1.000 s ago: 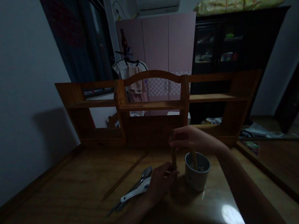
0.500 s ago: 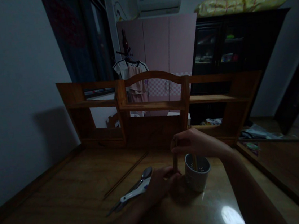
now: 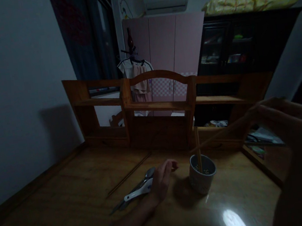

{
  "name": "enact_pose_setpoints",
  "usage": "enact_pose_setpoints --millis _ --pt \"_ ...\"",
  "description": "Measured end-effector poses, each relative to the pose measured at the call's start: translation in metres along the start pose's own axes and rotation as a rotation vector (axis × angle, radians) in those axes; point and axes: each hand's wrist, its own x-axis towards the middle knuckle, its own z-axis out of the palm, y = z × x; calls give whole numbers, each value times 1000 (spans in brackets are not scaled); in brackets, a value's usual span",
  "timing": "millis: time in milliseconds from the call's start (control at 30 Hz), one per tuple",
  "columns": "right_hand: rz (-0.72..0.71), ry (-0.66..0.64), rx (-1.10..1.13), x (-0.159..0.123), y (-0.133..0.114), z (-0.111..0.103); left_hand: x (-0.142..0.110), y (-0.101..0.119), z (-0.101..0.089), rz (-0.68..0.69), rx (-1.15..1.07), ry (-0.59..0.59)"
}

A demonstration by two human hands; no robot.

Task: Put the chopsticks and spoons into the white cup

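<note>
My right hand (image 3: 284,122), raised at the right, is closed on chopsticks (image 3: 219,134) whose tips point left, above the rim of a cup. That light-coloured cup (image 3: 200,182) has holes in its bottom and stands upright on the table. More chopsticks (image 3: 198,147) lean upright inside it. To the cup's left, my left hand (image 3: 163,177) rests at the table with loosely bent fingers and nothing visible in them. Beside its wrist lie a white-handled spoon (image 3: 139,193) and metal spoons (image 3: 149,172), partly covered by the hand. Farther left, a pair of chopsticks (image 3: 129,175) lies on the wood.
A wooden shelf unit (image 3: 158,106) runs along the table's far edge. The wooden table (image 3: 67,196) meets a wall (image 3: 21,88) at the left. A bright reflection shows at the table's front. Behind are pink wardrobe doors (image 3: 162,45) and a dark cabinet (image 3: 255,45).
My right hand has moved from beside the cup up and to the right, carrying chopsticks now slanted over the rim. My left hand has let go of them. The view has shifted slightly.
</note>
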Motion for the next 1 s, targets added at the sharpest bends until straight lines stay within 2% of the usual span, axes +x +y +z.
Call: enact_pose_setpoints --millis 100,167,233,300,467,667,833,900,1000 --pt "67 83 -29 -2 12 -29 0 -1 2 1 12 -4" --pt "96 78 -121 -1 18 -39 0 0 2 -1 24 -16" --pt "104 -3 -216 1 21 -44 0 1 2 -5 45 -27" --pt "124 -140 -277 5 23 -43 0 3 2 -8 74 -32" --pt "191 -423 -276 15 31 -23 1 3 2 2 121 -28" --pt "307 -607 -118 22 38 12 1 2 2 6 176 -21" --pt "336 -788 -95 22 45 32 1 4 1 20 205 -35" --pt "345 -855 -93 23 50 37 1 8 -1 79 233 -82" --pt "391 -932 -133 24 62 42 0 15 -2 216 342 -253"
